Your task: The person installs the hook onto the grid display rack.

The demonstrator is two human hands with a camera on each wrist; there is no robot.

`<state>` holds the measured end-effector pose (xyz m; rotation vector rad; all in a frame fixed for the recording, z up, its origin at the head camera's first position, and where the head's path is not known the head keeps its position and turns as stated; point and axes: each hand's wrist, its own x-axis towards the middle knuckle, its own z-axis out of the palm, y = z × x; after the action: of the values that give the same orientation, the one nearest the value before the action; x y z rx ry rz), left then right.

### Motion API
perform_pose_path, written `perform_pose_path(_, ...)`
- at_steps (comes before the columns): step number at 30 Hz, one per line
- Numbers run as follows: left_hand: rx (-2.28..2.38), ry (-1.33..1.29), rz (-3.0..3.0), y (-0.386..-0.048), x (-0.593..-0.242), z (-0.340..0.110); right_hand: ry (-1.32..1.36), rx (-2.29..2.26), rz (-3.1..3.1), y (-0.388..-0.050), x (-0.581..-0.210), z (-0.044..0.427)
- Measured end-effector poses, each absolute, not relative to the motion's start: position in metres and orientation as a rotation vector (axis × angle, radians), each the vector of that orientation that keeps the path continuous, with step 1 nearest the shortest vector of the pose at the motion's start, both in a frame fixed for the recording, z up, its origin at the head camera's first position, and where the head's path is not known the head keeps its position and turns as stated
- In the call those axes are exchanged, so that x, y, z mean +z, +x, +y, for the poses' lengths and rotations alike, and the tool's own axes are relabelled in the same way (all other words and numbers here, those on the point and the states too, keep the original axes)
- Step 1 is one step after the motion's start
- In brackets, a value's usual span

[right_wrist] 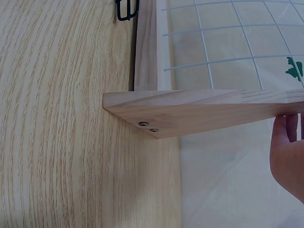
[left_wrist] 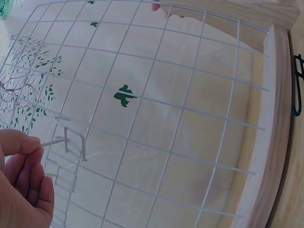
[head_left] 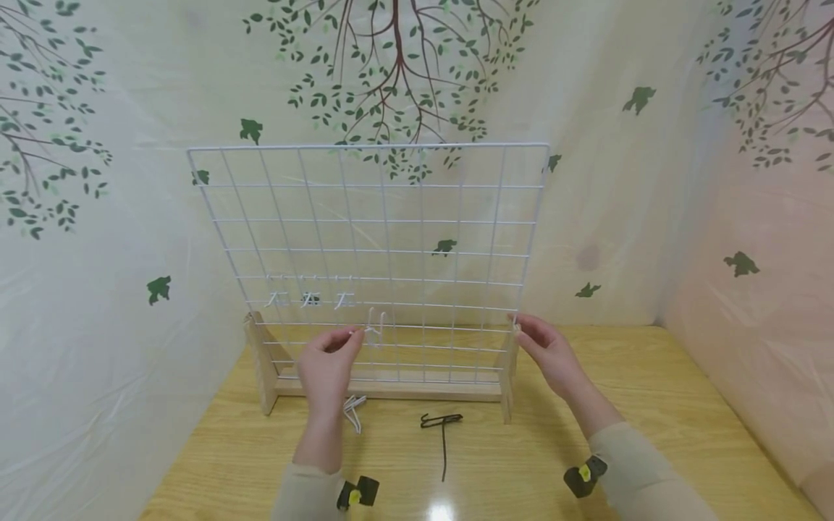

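A white wire grid panel (head_left: 391, 146) stands upright in a wooden stand (head_left: 391, 391). Three white wire hooks (head_left: 310, 298) hang in a row on its lower left part. My left hand (head_left: 328, 365) pinches another white hook (head_left: 376, 331) by its stem between thumb and forefinger, close to the grid and right of that row. In the left wrist view this hook's bent frame (left_wrist: 84, 145) faces the wires; whether it touches them I cannot tell. My right hand (head_left: 552, 359) grips the upper end of the stand's right side piece (right_wrist: 199, 114), at the panel's edge.
On the wooden table (head_left: 651, 405), in front of the stand, lie some white hooks (head_left: 352, 414), partly behind the left forearm. A black hook (head_left: 444, 441) with a long stem lies to their right. Behind the panel hangs a leaf-patterned curtain (head_left: 606, 217).
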<state>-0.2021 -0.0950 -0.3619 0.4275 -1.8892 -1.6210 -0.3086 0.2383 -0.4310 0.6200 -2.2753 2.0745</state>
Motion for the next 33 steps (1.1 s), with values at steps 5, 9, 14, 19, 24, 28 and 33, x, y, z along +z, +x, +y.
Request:
perform_pose_path(5, -1.605, 0.427, -1.852, -0.203, -0.353, -0.095, 0.627, 2.079, -2.262, -0.309, -0.432, 0.238)
perform_pose_path(9, -1.575, 0.438, -1.838, -0.205, -0.348, -0.093, 0.623, 2.08, -2.256, -0.309, -0.432, 0.238)
perform_pose_path(14, -1.539, 0.432, -1.798, -0.209, -0.344, -0.089, 0.624, 2.079, -2.259, -0.308, -0.432, 0.238)
perform_pose_path(19, -1.502, 0.415, -1.757, -0.214, -0.34, -0.084, 0.622, 2.067, -2.268, -0.308, -0.432, 0.238)
perform_pose_path(24, -1.459, 0.397, -1.707, -0.218, -0.335, -0.08, 0.616, 2.049, -2.274, -0.309, -0.431, 0.238)
perform_pose_path(28, -1.422, 0.374, -1.676, -0.221, -0.332, -0.078, 0.616, 2.054, -2.271, -0.309, -0.431, 0.238)
perform_pose_path(33, -1.417, 0.38, -1.669, -0.224, -0.329, -0.076, 0.625, 2.068, -2.258, -0.308, -0.431, 0.238)
